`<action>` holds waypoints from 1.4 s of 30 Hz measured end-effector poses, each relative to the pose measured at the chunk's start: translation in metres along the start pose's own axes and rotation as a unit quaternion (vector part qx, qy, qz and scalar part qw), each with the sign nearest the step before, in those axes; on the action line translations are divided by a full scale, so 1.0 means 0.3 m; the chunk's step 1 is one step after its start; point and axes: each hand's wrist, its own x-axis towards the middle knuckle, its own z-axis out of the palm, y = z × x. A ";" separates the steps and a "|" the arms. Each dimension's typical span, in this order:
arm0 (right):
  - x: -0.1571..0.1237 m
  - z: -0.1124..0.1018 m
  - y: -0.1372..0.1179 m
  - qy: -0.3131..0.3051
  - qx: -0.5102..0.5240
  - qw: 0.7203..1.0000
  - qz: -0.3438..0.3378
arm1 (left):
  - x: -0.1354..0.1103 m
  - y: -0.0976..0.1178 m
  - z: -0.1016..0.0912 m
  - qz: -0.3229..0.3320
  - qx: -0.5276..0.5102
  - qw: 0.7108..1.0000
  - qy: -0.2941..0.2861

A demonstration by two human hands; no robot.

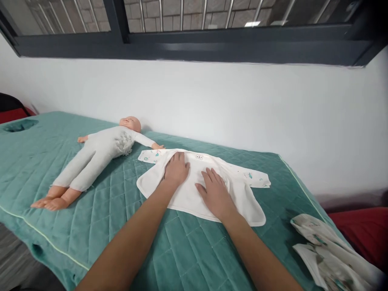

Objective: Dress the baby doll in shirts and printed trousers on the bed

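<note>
A white baby shirt [194,190] lies spread open on the green quilted cover, its inner side up and its two patterned sleeves stretched out left and right. My left hand [177,169] rests flat on the shirt's upper left part, close to the neckline, with the fingers pointing away from me. On the middle right of the shirt lies my right hand [216,193], palm down with the fingers somewhat spread. To the left a baby doll [106,147] in a white cloth body lies on its back, one hand almost touching the left sleeve.
The green quilted cover [121,238] lies over a bed-like table against a white wall [212,101]. At the lower right is a crumpled patterned cloth [329,252], with a red item [363,226] beyond it. A face hole [21,125] shows at the far left. Above runs a dark window frame [194,46].
</note>
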 end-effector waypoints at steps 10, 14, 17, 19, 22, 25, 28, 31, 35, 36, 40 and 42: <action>-0.038 -0.080 0.030 -0.025 -0.075 0.996 0.042 | 0.000 0.001 -0.021 -0.017 -0.004 1.000 0.011; -0.064 -0.084 0.042 -0.022 -0.048 0.998 0.019 | -0.002 -0.002 -0.024 -0.008 -0.006 1.000 0.009; -0.046 -0.071 0.023 0.010 0.041 0.998 0.051 | -0.004 -0.004 -0.021 0.009 -0.011 1.000 0.005; 0.003 -0.052 0.005 0.031 0.115 0.990 0.080 | -0.003 -0.004 -0.018 0.027 -0.015 1.000 0.004; 0.117 -0.013 -0.013 0.025 0.130 0.984 0.122 | 0.000 -0.004 -0.016 0.063 -0.022 0.998 -0.003; 0.219 0.031 -0.010 0.019 0.068 0.983 0.169 | -0.002 -0.006 -0.016 0.121 -0.027 0.992 -0.023; 0.258 0.069 0.005 0.051 0.029 0.982 0.180 | -0.005 -0.007 -0.012 0.161 -0.035 0.985 -0.055; 0.255 0.091 0.030 0.073 0.010 0.987 0.140 | -0.003 -0.009 -0.005 0.138 -0.036 0.986 -0.082; 0.254 0.091 0.071 0.097 0.030 0.986 0.133 | 0.008 -0.011 -0.003 0.081 -0.033 0.994 -0.069; 0.255 0.088 0.079 0.101 0.038 0.984 0.139 | 0.011 -0.012 -0.005 0.062 -0.033 0.996 -0.052; 0.257 0.083 0.091 0.104 0.054 0.982 0.149 | 0.016 -0.015 -0.014 0.024 -0.037 0.999 0.016; 0.253 0.087 0.087 0.099 0.049 0.984 0.138 | 0.017 -0.017 -0.015 0.033 -0.045 0.998 0.031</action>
